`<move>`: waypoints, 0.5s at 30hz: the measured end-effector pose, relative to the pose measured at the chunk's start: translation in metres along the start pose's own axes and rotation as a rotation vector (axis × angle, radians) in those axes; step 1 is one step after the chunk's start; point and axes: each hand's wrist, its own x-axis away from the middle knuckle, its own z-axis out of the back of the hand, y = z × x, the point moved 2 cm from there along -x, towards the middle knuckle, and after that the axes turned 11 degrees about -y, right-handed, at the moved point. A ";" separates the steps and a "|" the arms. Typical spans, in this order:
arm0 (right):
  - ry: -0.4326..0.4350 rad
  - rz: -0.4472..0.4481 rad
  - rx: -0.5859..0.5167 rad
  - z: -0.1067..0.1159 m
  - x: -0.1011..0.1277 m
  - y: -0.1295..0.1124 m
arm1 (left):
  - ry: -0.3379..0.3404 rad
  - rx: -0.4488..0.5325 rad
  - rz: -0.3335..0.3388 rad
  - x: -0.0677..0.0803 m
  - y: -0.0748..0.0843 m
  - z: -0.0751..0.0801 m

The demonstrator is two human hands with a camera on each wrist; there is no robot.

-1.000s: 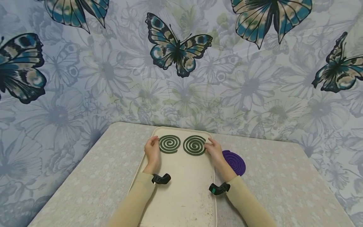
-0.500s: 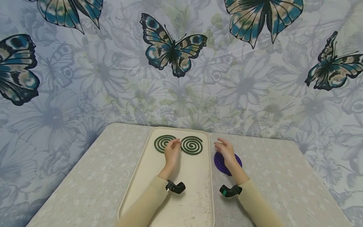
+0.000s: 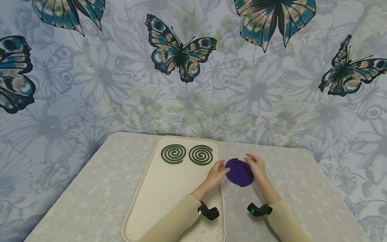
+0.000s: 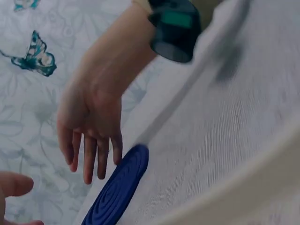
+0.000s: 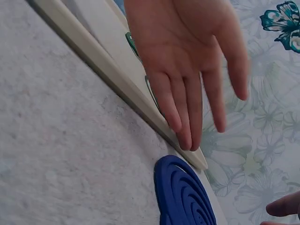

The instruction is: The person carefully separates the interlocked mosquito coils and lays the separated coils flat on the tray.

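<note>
Counter (image 3: 90,188) with a pale patterned cover carries a cream tray (image 3: 169,201) on your left half, long side running away from you; two dark green coils (image 3: 173,153) sit side by side at the tray's far end, well apart from your hands. The purple coil (image 3: 240,172) lies flat on the counter just beside the tray's right rim, not on the tray. Your left hand (image 3: 216,173) reaches across the tray rim to the coil's left edge, fingers (image 5: 187,112) straight and slightly spread, tips at or just off the edge; contact can't be confirmed. Your right hand (image 3: 256,167) sits at the coil's far right edge, fingers (image 4: 96,154) hanging straight and loosely apart, tips right at the rim; neither hand is clamped on anything. Handling call: the coil looks light, thin, stiff and brittle, a pressed spiral with gaps between the turns, so it will likely snap if you bend it or lift it by one outer turn. Take it at the outer rim on two opposite sides, as your hands are placed, or slide fingertips under and support it flat. Surface looks matte and ridged, so probably not slippery. Keep the squeeze light and don't press down on the centre
</note>
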 end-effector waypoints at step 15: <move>0.009 -0.079 -0.158 0.017 0.019 0.007 | -0.045 0.160 0.069 0.003 0.005 -0.028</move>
